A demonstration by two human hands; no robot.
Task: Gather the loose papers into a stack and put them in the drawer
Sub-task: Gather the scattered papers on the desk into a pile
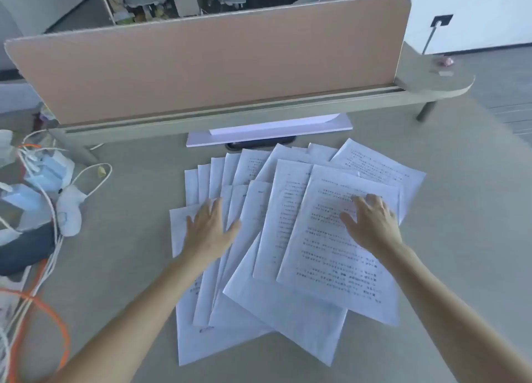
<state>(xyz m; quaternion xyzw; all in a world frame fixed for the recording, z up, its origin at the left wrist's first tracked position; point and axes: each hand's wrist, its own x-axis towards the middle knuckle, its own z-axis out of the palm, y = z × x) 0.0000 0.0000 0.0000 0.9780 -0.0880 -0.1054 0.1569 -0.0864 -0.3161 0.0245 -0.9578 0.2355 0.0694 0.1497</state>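
Many printed papers (290, 238) lie fanned and overlapping on the desk (460, 209). The left hand (208, 228) and right hand (371, 224) press flat on them, fingers spread, gripping nothing. Gathering looks barely begun; next, sweep the sheets inward and square the edges. No drawer shows. Cables (43, 267) and chargers (49, 169) crowd the left, well apart.
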